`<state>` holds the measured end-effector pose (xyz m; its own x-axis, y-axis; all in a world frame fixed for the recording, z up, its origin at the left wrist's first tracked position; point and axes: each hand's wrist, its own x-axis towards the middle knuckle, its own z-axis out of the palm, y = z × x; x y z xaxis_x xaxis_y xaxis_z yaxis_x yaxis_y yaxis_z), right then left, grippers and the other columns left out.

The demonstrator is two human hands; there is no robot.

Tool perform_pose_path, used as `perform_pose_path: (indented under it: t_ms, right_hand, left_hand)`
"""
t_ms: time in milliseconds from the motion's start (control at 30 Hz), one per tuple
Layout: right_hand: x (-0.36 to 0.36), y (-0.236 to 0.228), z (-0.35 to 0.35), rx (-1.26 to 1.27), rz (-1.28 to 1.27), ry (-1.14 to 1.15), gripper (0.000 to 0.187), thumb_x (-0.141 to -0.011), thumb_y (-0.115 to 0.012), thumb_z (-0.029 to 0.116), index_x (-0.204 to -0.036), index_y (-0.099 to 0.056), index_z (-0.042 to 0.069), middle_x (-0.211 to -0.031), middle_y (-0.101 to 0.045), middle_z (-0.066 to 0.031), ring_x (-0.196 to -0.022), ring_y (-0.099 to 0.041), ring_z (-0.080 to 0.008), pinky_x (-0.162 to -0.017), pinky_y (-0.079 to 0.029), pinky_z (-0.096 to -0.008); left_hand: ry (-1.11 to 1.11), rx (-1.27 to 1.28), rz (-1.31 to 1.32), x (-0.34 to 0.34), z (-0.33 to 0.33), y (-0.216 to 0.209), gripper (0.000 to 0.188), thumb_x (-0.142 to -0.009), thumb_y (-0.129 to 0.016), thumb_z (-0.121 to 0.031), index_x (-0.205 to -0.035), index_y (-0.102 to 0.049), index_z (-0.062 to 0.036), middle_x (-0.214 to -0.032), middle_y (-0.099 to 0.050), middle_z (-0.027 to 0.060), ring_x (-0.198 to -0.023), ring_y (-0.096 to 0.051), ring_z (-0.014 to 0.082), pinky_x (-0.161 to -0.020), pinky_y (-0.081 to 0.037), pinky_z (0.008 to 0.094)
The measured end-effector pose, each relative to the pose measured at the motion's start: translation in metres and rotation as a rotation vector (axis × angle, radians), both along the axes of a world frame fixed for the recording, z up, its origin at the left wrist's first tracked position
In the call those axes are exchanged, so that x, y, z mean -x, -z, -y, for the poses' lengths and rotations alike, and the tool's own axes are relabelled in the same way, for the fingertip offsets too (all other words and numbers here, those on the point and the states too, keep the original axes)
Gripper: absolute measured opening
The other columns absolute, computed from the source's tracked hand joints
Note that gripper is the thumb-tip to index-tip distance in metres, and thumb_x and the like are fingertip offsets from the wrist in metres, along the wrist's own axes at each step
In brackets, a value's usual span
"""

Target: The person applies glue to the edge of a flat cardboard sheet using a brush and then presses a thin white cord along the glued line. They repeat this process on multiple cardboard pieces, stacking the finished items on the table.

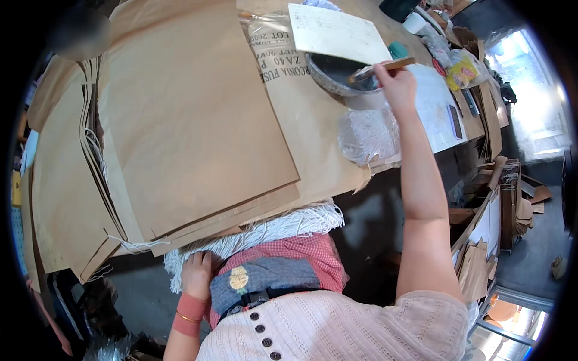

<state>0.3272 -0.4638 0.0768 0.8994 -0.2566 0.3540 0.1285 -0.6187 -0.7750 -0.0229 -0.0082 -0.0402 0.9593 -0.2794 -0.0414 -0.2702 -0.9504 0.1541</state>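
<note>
In my right hand (397, 87) is a brush (365, 73) with a wooden handle, gripped between closed fingers. Its bristle end hangs over a round, dark-inside basin (328, 78) on the table. A white sheet or board (338, 31) covers the basin's far part. My left hand (197, 271) lies on a thick bundle of white strings (265, 231) across my lap, fingers stretched over the strand ends and not gripping. Large brown paper bags (198, 114) lie stacked flat before me, one pile overlapping another pile (66, 180) at the left.
A clear plastic-wrapped bundle (368, 137) sits at the table's near edge by the basin. A phone (454, 122) rests on a pale sheet (430, 99) to the right. Plastic bags (466, 69) are farther right. Stacked cardboard and paper (481, 240) stand beyond my right arm.
</note>
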Motion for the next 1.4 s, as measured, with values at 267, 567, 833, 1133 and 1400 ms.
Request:
perform_pose_path:
  t_ms: [267, 567, 833, 1133, 1400]
  right_hand:
    - [0.001, -0.020, -0.001, 0.076, -0.002, 0.098, 0.031, -0.083, -0.067, 0.027, -0.082, -0.062, -0.003, -0.064, -0.065, -0.0079, -0.053, -0.061, -0.0138, -0.055, -0.049, -0.0297]
    - [-0.021, -0.027, 0.013, 0.477, -0.190, 0.145, 0.039, -0.079, -0.060, 0.034, -0.077, -0.062, -0.005, -0.066, -0.065, -0.0191, -0.067, -0.067, -0.0298, -0.067, -0.052, -0.0381]
    - [0.116, -0.057, -0.124, -0.475, 0.267, -0.154, 0.007, -0.082, -0.064, 0.008, -0.077, -0.059, 0.007, -0.066, -0.052, 0.0033, -0.054, -0.042, -0.0027, -0.049, -0.031, -0.0188]
    - [0.188, -0.020, -0.290, 0.153, 0.086, -1.080, 0.020, -0.074, -0.072, 0.004, -0.093, -0.067, 0.001, -0.071, -0.061, -0.0096, -0.058, -0.057, -0.0211, -0.053, -0.044, -0.0288]
    - [0.179, -0.012, -0.320, 0.239, 0.027, -1.144, 0.015, -0.074, -0.072, 0.001, -0.088, -0.067, 0.002, -0.070, -0.059, -0.0090, -0.057, -0.056, -0.0178, -0.051, -0.042, -0.0273]
  left_hand:
    - [-0.061, 0.194, 0.119, 0.004, -0.005, 0.005, 0.010, -0.070, -0.065, -0.007, -0.081, -0.064, -0.0063, -0.072, -0.059, 0.0081, -0.067, -0.057, 0.0275, -0.060, -0.045, 0.0386]
    - [-0.090, 0.418, 0.146, 0.002, 0.012, -0.009, 0.009, -0.069, -0.066, -0.004, -0.077, -0.063, -0.0040, -0.071, -0.058, 0.0109, -0.067, -0.057, 0.0292, -0.061, -0.045, 0.0397]
    - [-0.529, 1.034, -0.187, 0.000, 0.011, -0.018, 0.003, -0.071, -0.063, -0.001, -0.070, -0.063, 0.0017, -0.069, -0.060, 0.0120, -0.065, -0.059, 0.0249, -0.060, -0.046, 0.0323]
    - [-0.417, 0.370, 0.066, 0.022, -0.016, -0.038, 0.005, -0.067, -0.061, -0.001, -0.070, -0.058, 0.0011, -0.097, -0.059, 0.0164, -0.088, -0.054, 0.0304, -0.077, -0.045, 0.0383]
    - [-0.269, 0.177, 0.275, -0.038, -0.034, -0.063, 0.011, -0.068, -0.060, -0.002, -0.076, -0.055, 0.0025, -0.125, -0.052, 0.0216, -0.100, -0.052, 0.0301, -0.086, -0.045, 0.0383]
